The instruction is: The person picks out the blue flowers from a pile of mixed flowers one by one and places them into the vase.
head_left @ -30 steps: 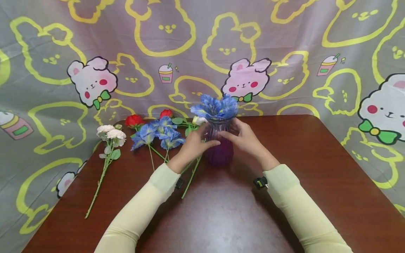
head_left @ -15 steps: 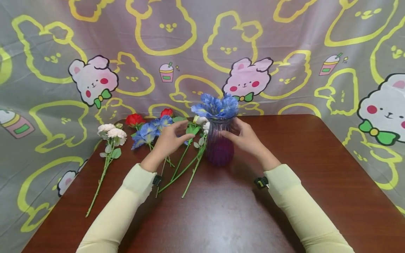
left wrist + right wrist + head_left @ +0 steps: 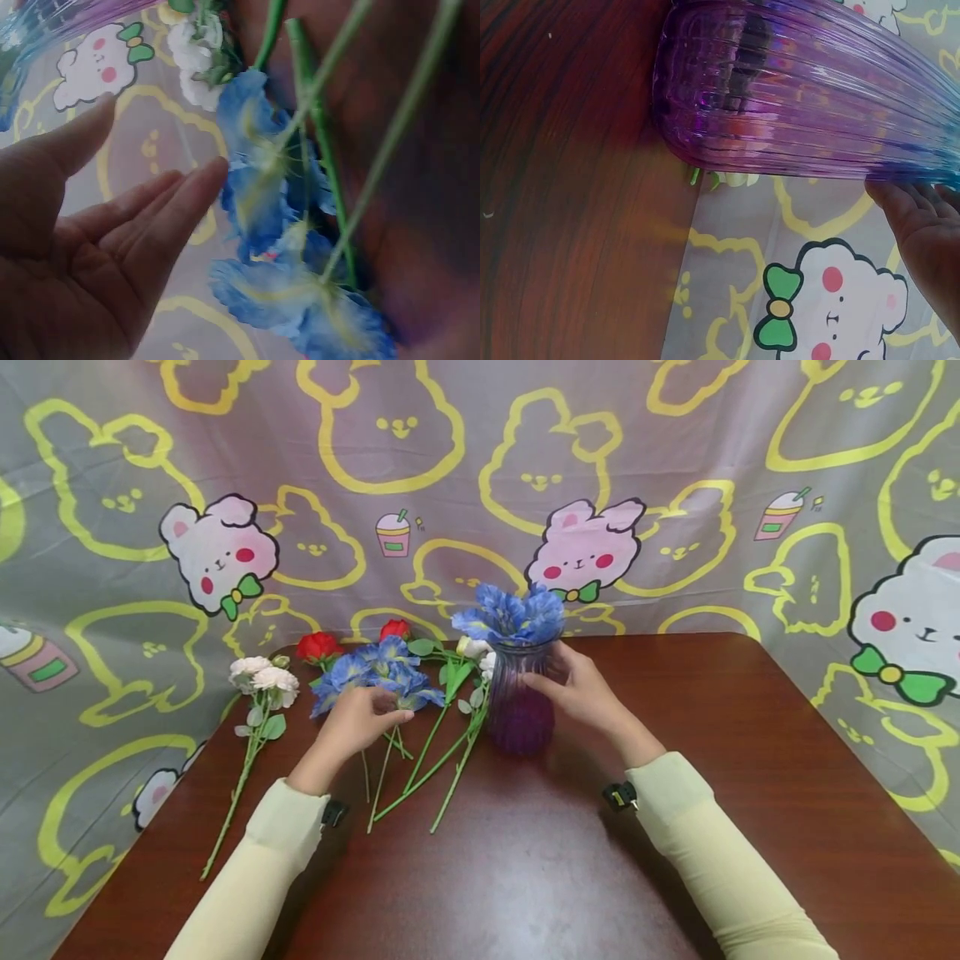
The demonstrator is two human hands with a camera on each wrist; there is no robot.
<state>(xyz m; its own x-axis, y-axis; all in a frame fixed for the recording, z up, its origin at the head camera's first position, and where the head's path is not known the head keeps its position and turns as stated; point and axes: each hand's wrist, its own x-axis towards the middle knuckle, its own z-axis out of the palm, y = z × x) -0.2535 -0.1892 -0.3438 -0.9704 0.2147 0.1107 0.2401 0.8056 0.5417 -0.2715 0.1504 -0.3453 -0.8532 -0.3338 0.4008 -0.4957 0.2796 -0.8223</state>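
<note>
A ribbed purple glass vase (image 3: 521,710) stands upright on the table, with blue flowers (image 3: 510,612) rising out of its mouth. My right hand (image 3: 588,692) holds the vase near its neck, thumb in front and the other fingers round the far side. In the right wrist view, fingertips (image 3: 889,193) meet the ribbed glass. Over the stems of loose blue flowers (image 3: 397,672) hovers my left hand (image 3: 354,727), its fingers loosely bent and holding nothing. The left wrist view shows a gap between this hand (image 3: 97,262) and the blue petals (image 3: 259,195).
Red flowers (image 3: 318,647) lie at the back left of the brown table (image 3: 750,793). A stem of white flowers (image 3: 264,681) lies apart at the far left. Green stems (image 3: 427,760) spread left of the vase. A patterned curtain (image 3: 480,468) hangs behind the table.
My left hand has let go of the vase and moved left and toward me, over the loose blue flowers. The right hand keeps its hold, and the vase stays in place.
</note>
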